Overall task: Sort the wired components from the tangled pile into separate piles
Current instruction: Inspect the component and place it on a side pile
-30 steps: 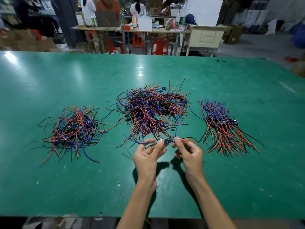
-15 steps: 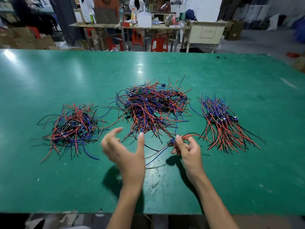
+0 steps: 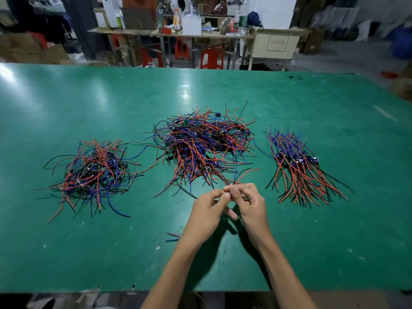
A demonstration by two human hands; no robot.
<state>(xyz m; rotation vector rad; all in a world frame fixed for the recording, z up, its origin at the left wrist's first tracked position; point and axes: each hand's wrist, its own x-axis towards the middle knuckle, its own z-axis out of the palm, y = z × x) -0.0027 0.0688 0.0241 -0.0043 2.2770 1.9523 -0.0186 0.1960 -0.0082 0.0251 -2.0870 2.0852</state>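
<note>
Near table (image 3: 66,259) edge: left hand (image 3: 207,216) and right hand (image 3: 250,205) meet fingertip to fingertip, both pinching one wired part, largely hidden by the fingers; its red wire (image 3: 246,175) arcs up-right. Loose wire ends (image 3: 172,237) lie beside the left wrist. Beyond: the tangled pile (image 3: 202,146) centre, a looser pile (image 3: 95,172) left, a combed pile (image 3: 298,168) right. Far: cluttered workbenches (image 3: 200,33), red stools (image 3: 211,58).
</note>
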